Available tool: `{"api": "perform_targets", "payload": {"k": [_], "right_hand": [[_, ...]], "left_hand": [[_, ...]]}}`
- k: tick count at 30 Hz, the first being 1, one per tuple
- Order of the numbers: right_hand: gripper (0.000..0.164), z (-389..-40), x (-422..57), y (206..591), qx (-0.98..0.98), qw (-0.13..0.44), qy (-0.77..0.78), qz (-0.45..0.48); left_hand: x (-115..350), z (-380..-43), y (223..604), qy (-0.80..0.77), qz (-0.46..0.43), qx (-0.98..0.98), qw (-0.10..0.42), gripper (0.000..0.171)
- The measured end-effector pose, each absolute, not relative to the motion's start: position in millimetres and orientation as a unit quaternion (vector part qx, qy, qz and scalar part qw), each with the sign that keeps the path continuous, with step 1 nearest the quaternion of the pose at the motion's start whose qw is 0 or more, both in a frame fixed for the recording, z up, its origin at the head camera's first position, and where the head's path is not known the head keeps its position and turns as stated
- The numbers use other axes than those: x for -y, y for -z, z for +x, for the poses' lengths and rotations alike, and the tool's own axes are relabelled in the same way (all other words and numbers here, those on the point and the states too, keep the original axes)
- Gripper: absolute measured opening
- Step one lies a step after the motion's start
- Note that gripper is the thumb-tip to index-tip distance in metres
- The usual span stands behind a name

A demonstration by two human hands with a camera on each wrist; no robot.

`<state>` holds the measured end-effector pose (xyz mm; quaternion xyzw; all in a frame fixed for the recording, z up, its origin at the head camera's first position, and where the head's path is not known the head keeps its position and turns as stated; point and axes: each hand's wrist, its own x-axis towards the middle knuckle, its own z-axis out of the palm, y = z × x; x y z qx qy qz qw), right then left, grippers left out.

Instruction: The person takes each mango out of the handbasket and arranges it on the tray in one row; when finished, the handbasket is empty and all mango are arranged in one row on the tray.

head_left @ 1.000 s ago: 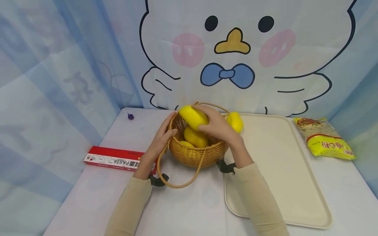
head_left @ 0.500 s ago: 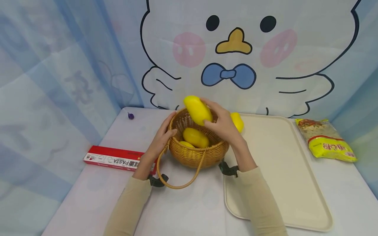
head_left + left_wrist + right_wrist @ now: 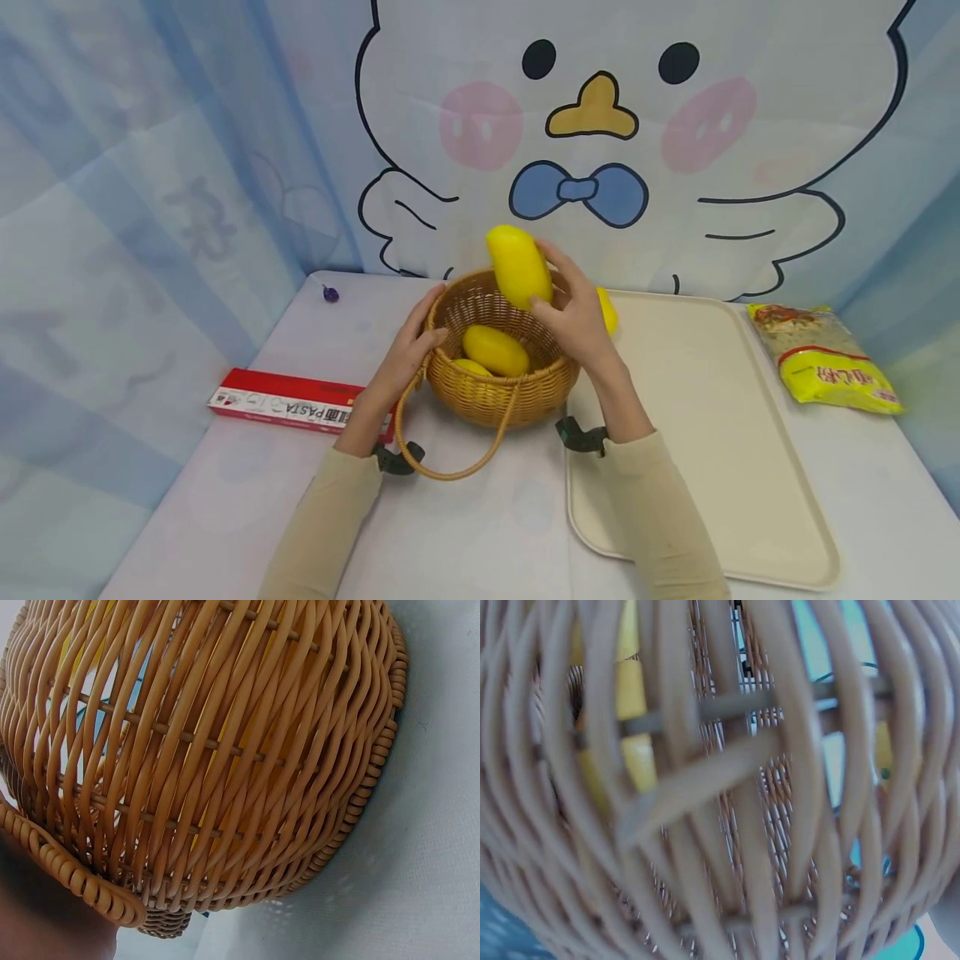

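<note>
Head view: I see the right hand [image 3: 576, 325] pinching a yellow fruit [image 3: 517, 268] over the far part of the wicker basket [image 3: 498, 404], left hand [image 3: 401, 358] gripping its left rim; two more fruits [image 3: 497, 350] inside; pasta box [image 3: 288, 402] left, tray [image 3: 708, 442] right. Left wrist view: basket weave close up, yellow through gaps; right wrist view: weave again, blurry, yellow behind.

Mangoes [image 3: 497, 350] in basket [image 3: 498, 402], tray [image 3: 712, 442] at right

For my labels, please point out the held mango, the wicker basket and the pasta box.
Held mango [image 3: 518, 267], head view: middle of its body.
Wicker basket [image 3: 474, 400], head view: front outer wall.
Pasta box [image 3: 292, 406], head view: printed white side.
</note>
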<state>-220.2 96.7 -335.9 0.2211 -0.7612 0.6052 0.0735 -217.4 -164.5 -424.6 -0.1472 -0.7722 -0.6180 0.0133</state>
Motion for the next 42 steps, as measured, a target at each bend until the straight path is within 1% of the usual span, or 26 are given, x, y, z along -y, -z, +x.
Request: {"api": "perform_targets", "payload": {"k": [6, 9, 14, 20, 26, 33, 42], "right_hand": [[0.071, -221, -107, 339, 0.739, 0.13, -0.63, 0.2], [0.07, -222, -114, 341, 0.74, 0.14, -0.632, 0.182], [0.071, -239, -133, 359, 0.736, 0.157, -0.639, 0.159], [0.07, -250, -154, 368, 0.736, 0.177, -0.64, 0.13], [0.069, -256, -174, 378, 0.77, 0.194, -0.6, 0.091], [0.068, -258, -194, 387, 0.805, 0.189, -0.561, 0.047], [0.072, -262, -215, 406, 0.828, 0.142, -0.542, -0.022]], "left_hand": [[166, -217, 421, 0.623, -0.14, 0.769, -0.002, 0.066], [163, -210, 411, 0.622, -0.139, 0.77, -0.012, 0.067], [157, -197, 392, 0.619, -0.141, 0.773, -0.012, 0.068], [157, -196, 392, 0.622, -0.143, 0.77, -0.012, 0.067], [157, -197, 392, 0.626, -0.146, 0.766, -0.012, 0.067], [158, -198, 394, 0.63, -0.144, 0.763, -0.013, 0.067], [157, -197, 392, 0.628, -0.144, 0.765, -0.011, 0.068]]}}
